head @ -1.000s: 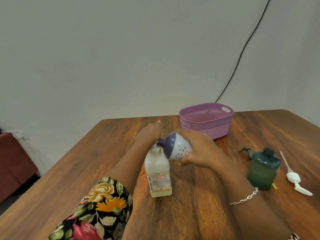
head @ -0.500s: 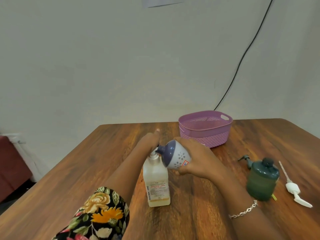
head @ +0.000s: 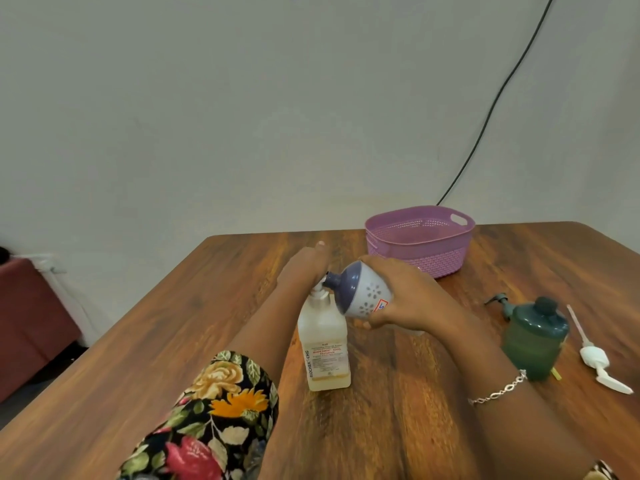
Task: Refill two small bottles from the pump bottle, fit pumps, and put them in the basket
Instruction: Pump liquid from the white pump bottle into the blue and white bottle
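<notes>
Head | right hand (head: pixel 412 299) grips rounded bottle (head: pixel 364 293) | left hand (head: pixel 300 269) — atop pump bottle (head: pixel 323 341)

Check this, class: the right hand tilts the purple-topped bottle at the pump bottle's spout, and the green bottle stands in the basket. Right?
No: the head view shows the green bottle standing on the table, outside the basket. The rest holds.

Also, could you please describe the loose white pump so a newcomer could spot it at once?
Look to the right side of the wooden table, just past the dark green bottle. The white pump lies flat on the wood there, its thin tube pointing toward the wall. Unlike the dark pump behind that bottle, it is white and lies nearest the table's right edge.
</notes>
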Tool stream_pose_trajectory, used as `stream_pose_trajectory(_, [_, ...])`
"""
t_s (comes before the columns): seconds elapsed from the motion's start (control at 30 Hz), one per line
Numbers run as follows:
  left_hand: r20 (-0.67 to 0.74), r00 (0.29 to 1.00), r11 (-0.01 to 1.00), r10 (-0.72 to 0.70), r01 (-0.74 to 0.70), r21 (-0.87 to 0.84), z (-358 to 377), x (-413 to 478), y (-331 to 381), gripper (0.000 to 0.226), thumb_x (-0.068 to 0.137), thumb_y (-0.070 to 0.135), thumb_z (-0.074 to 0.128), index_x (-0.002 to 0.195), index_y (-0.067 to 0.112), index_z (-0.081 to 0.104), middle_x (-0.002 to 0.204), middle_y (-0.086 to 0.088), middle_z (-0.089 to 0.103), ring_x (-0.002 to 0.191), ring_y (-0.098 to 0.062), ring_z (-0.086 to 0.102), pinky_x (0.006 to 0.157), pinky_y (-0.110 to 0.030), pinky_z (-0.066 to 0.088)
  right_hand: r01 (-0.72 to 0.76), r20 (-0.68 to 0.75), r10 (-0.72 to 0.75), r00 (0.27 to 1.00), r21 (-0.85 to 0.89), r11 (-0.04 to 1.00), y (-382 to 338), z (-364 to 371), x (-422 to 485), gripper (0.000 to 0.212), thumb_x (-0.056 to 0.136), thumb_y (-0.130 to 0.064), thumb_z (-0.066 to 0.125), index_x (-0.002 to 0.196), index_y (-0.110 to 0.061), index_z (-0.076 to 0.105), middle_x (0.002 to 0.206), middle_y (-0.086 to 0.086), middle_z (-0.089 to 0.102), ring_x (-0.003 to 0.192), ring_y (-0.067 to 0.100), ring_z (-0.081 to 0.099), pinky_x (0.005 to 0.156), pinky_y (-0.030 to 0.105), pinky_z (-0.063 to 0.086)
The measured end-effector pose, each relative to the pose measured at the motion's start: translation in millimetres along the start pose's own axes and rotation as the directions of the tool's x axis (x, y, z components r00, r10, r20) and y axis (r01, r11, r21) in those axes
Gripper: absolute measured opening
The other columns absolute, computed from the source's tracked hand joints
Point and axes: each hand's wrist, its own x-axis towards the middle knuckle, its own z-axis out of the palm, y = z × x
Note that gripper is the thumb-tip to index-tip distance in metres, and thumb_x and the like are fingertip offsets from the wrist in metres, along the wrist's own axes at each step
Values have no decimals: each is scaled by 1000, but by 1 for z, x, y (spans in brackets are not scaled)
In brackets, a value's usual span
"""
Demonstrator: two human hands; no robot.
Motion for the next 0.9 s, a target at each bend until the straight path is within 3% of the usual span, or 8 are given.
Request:
stream_pose_trajectory(0.23, [44,998,998,49,-48,-38,-12,-13,17,54,103,34,18,127,-5,47,126,-24,53,112,-35,53,83,-35,42,22,-46,-21,999,26,999,-4,-9,-2,84,60,-35,81,132,-31,38,119,-4,52,105,18,51,85,39,47])
stream_pose_trajectory(0.4, [73,997,999,12,-9,-44,-9,-8,11,58,102,39,16,129,-3,46,127,-23,52,115,-36,51,88,-41,41,22,-36,-24,999,-55,998,-5,-10,0,84,61,-35,81,133,-32,37,119,-3,52,106,19,52,85,40,47])
stream_pose_trajectory(0.53, [13,1000,1000,21,-22,22,-3,-1,1,62,100,43,16,129,-1,49,131,-20,52,119,-33,49,103,-42,37,19,13,-18,1000,-64,998,-3,-2,1,88,63,-37,80,136,-31,32,127,-2,49,113,20,49,93,43,43])
stream_pose_trajectory(0.67, [41,999,1000,18,-18,-8,-9,-7,11,53,103,34,19,132,-3,43,132,-24,49,119,-36,49,94,-42,39,31,-16,-31,999,-33,999,-3,-8,3,86,61,-35,80,134,-31,36,123,-2,52,109,20,51,86,38,45])
stream_pose_trajectory(0.8, [94,993,994,66,-58,-88,-17,-10,21,47,103,29,25,136,-1,40,134,-22,48,119,-38,50,91,-42,43,32,-32,-33,999,-51,998,-5,-15,5,87,61,-35,80,135,-32,35,123,-1,52,110,23,51,88,43,45])
stream_pose_trajectory(0.9, [98,995,1000,21,-18,-25,-9,-8,15,52,103,34,20,137,-1,38,135,-24,46,120,-38,47,88,-42,41,22,-3,-22,1000,-63,998,-5,-14,5,89,61,-34,81,137,-32,34,125,-1,51,112,23,50,90,43,45])
